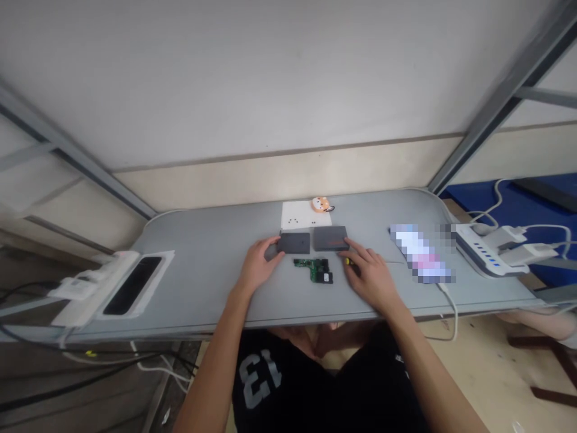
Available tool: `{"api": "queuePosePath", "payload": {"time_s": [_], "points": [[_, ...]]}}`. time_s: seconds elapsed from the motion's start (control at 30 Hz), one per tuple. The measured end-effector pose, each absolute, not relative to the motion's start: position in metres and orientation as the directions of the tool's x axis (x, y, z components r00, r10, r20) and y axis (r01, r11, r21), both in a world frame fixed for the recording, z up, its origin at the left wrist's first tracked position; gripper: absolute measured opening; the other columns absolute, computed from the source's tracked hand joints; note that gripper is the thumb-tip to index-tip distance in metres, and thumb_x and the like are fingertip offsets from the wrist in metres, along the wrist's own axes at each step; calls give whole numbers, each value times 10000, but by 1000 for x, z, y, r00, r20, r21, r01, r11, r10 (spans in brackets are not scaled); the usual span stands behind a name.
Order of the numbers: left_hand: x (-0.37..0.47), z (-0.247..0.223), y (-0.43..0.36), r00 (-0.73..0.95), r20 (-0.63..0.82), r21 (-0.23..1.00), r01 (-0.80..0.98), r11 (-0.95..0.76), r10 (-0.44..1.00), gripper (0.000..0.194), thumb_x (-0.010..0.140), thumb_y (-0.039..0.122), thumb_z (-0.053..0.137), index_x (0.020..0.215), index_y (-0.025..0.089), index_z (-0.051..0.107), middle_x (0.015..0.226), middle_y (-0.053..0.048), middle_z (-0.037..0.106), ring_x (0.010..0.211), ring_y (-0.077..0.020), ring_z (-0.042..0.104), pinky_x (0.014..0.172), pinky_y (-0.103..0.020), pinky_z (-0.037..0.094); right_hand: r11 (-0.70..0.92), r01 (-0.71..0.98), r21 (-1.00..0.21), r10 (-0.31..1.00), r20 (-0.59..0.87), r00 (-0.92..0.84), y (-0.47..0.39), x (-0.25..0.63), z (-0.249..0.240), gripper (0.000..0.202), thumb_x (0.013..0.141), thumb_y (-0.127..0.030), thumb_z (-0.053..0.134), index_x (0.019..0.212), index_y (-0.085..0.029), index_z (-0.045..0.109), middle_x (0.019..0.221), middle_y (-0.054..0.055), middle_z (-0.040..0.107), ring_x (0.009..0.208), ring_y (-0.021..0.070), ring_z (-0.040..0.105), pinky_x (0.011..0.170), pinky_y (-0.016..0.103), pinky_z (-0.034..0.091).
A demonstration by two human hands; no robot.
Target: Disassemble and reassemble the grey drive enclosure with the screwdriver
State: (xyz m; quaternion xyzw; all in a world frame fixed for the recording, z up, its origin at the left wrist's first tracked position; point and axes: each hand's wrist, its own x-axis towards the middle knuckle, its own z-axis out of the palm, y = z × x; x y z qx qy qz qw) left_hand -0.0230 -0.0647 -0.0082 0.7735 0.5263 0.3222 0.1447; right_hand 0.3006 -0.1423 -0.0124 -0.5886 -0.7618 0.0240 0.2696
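A flat dark grey cover (294,243) lies on the grey table, with the thumb and fingers of my left hand (259,263) closed about its left edge. Beside it is a dark grey rectangular case (330,238) with faint reddish marking. My right hand (372,278) has its fingertips on the case's right side and front corner. A yellow-and-black screwdriver (350,263) lies beneath that hand, partly hidden, its thin shaft pointing right. In front of both casing parts sits a green circuit board (318,270) with black components.
Behind the casing, a white sheet (295,210) carries several tiny dark screws (293,221) and an orange animal-face item (321,204). A cabled phone (421,252) and power strip (491,249) are at right. A black phone (133,285) lies at left. Metal posts flank the table.
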Motion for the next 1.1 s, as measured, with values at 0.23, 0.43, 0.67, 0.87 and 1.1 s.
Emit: {"api": "queuePosePath", "payload": {"time_s": [0.23, 0.43, 0.67, 0.87, 1.1], "points": [[-22, -7, -65, 229, 346, 564, 725, -396, 910, 372, 920, 265, 731, 1287, 247, 671, 1240, -64, 739, 1160, -266, 680, 1081, -483, 524, 304, 881, -362, 912, 377, -160, -143, 300, -11, 288, 987, -247, 522, 1215, -274, 697, 1564, 21, 568, 1069, 284, 648, 911, 482, 521], [-21, -6, -65, 240, 339, 555, 730, -399, 910, 363, 927, 273, 722, 1284, 247, 669, 1252, -61, 739, 1164, -265, 678, 1074, -480, 530, 308, 886, -346, 907, 387, -164, -141, 301, -14, 282, 977, -257, 530, 1195, -271, 708, 1552, 34, 578, 1055, 286, 654, 899, 484, 522], [-20, -10, -64, 232, 368, 553, 724, -412, 901, 303, 985, 294, 640, 1283, 253, 672, 1242, -62, 748, 1169, -247, 686, 1084, -463, 529, 312, 895, -319, 911, 368, -187, -140, 303, -14, 395, 990, -255, 501, 1358, -265, 641, 1592, 49, 537, 1137, 307, 646, 917, 497, 519], [-19, -9, -64, 230, 370, 561, 717, -414, 900, 290, 1026, 318, 566, 1279, 231, 677, 1228, -75, 750, 1164, -242, 687, 1080, -459, 530, 326, 886, -329, 897, 404, -180, -140, 303, -16, 408, 966, -230, 510, 1348, -255, 653, 1564, 54, 568, 1143, 311, 645, 925, 498, 515], [-20, -9, -66, 223, 374, 561, 718, -411, 900, 294, 1022, 300, 567, 1283, 227, 679, 1195, -78, 754, 1146, -240, 692, 1073, -453, 531, 274, 910, -310, 898, 421, -127, -140, 301, -19, 356, 952, -246, 546, 1276, -259, 692, 1531, 46, 599, 1062, 306, 637, 883, 480, 496]]}}
